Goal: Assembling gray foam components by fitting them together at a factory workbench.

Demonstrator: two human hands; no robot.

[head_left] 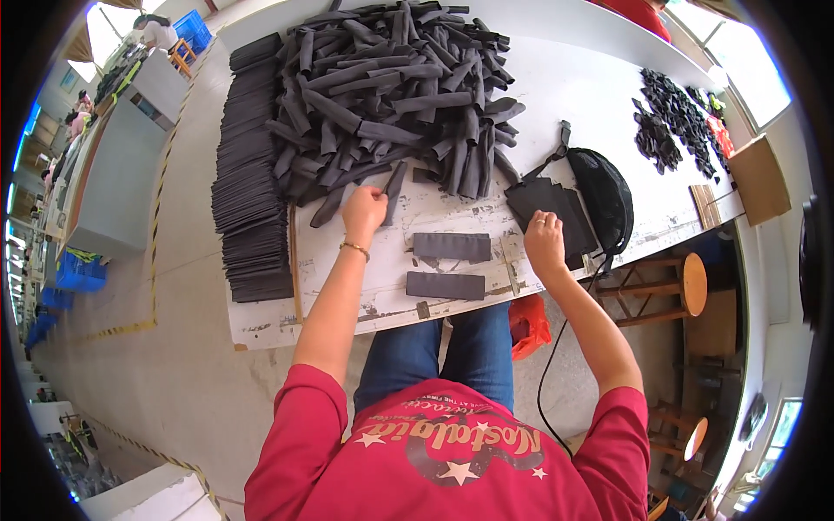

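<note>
Two flat grey strips [452, 247], centre of frame, on white table [565, 78]; right hand [545, 231], right of centre, touching black stack [569, 213], grip unclear; left hand [365, 210], left of centre, well apart, pinching dark cloth [394, 189]; heap of dark tubes [382, 95], upper centre.

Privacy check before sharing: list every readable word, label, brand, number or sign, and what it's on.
Red shirt: large gold lettering among stars, partly legible; wording not copied.
Same shirt: small print above it, wording not copied.
White table: small marks near the front edge, too small to read.
Flat dark strips: no text visible.
</note>
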